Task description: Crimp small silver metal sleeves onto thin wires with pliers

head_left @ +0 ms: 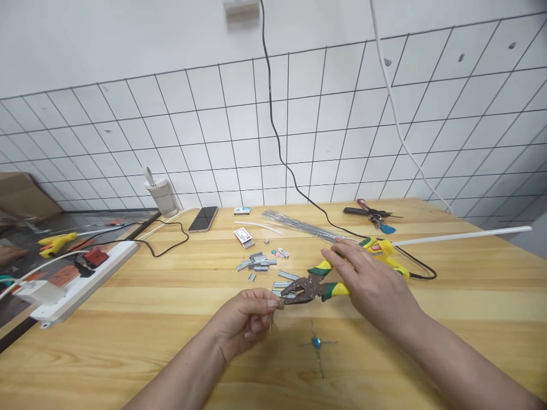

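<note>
My left hand (pixel 252 316) pinches thin metal wire (pixel 271 323) between thumb and forefinger, its ends sticking out below the fingers. In my right hand (pixel 371 279) are combination pliers (pixel 314 285) with yellow and green handles. The worn jaws are apart, and their tips point at my left fingertips; whether they touch the wire I cannot tell. On the table just below the pliers lies a small cross of twisted wire (pixel 316 343) with a blue gem at its centre. Several strips of staples (pixel 258 262) lie beyond my left hand, some partly behind the pliers.
A bundle of straight wires (pixel 299 225) lies behind the pliers. A yellow glue gun (pixel 387 249) with a white glue stick (pixel 465 234) is beyond my right hand. Around them are a phone (pixel 204 219), small box (pixel 243 237), keys (pixel 376 219) and power strip (pixel 92 282). Another person's hand (pixel 11 254) shows at far left.
</note>
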Demonstrator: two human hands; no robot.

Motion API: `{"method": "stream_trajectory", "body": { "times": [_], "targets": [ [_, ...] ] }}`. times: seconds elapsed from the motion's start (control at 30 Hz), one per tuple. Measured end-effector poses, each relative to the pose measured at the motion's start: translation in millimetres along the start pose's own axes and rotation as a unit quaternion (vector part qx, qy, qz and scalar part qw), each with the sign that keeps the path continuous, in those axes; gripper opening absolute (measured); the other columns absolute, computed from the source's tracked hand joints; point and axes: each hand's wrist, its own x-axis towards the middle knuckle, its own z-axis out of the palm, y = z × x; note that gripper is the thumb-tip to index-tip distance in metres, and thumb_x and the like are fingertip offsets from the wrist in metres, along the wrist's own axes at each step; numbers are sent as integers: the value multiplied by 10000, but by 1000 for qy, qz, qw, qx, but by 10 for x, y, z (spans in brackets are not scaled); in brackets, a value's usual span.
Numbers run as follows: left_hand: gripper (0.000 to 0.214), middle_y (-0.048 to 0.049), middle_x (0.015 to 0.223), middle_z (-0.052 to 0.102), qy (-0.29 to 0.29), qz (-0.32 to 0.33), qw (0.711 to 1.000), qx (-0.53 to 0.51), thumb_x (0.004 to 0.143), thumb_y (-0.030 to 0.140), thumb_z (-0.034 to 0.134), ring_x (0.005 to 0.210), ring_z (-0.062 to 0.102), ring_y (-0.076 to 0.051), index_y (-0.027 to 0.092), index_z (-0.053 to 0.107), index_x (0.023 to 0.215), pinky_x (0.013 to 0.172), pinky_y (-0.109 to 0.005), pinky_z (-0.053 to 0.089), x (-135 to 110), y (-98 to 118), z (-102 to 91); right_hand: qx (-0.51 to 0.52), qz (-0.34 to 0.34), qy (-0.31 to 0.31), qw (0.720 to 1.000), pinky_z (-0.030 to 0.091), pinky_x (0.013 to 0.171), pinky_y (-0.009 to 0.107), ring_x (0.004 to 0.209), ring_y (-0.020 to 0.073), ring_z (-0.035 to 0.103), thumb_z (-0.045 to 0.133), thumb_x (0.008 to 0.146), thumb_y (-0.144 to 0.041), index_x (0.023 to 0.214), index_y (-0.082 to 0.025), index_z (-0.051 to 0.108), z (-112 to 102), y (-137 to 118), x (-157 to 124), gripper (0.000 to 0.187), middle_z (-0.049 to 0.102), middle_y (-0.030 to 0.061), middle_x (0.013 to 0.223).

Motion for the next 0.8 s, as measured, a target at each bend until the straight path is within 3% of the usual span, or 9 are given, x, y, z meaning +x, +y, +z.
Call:
{"method": "stream_trajectory", "body": {
  "times": [0.37, 0.47, 0.57, 0.63, 0.67, 0.8],
  "targets": [
    [177, 46, 370, 472, 17, 22, 999, 21, 554, 233, 724, 299, 284, -10, 115, 622, 637, 339, -168, 104, -7, -29, 11, 3, 18, -51, 999, 287, 478, 232, 854, 181, 522, 354, 673, 72, 949, -194, 572, -85, -2, 48, 442, 604, 61, 906],
    [189, 56, 415, 461, 34, 78, 995, 56, 568, 257, 729, 345, 316, -22, 133, 606, 639, 360, -171, 134, -34, -30, 58, 21, 32, -88, 995, 252, 470, 235, 829, 172, 522, 357, 648, 84, 934, -208, 572, -96, 2, 46, 462, 603, 45, 886],
    [178, 48, 467, 469, 85, 160, 972, 147, 627, 301, 694, 411, 373, -52, 154, 599, 661, 387, -172, 198, -77, -17, 114, 54, 54, -151, 986, 247, 486, 237, 802, 169, 525, 368, 630, 83, 948, -227, 569, -115, -9, 36, 487, 603, 34, 902],
    [161, 29, 504, 481, 117, 237, 932, 248, 690, 316, 637, 463, 402, -79, 159, 608, 672, 431, -191, 268, -109, -6, 132, 80, 69, -211, 972, 252, 504, 238, 785, 175, 530, 384, 632, 68, 929, -237, 576, -144, -31, 31, 467, 602, 34, 879],
    [157, 17, 528, 490, 131, 285, 898, 309, 722, 308, 604, 493, 416, -93, 159, 617, 676, 463, -206, 299, -124, 0, 132, 96, 76, -246, 962, 251, 510, 237, 770, 177, 535, 390, 629, 63, 911, -240, 580, -164, -45, 27, 455, 600, 33, 853],
    [193, -13, 576, 499, 137, 440, 723, 514, 801, 219, 482, 554, 432, -127, 170, 654, 729, 534, -245, 319, -167, 17, 105, 182, 92, -356, 912, 245, 501, 221, 663, 156, 557, 416, 617, 44, 833, -247, 593, -246, -89, -9, 403, 595, 6, 740]
  ]
}}
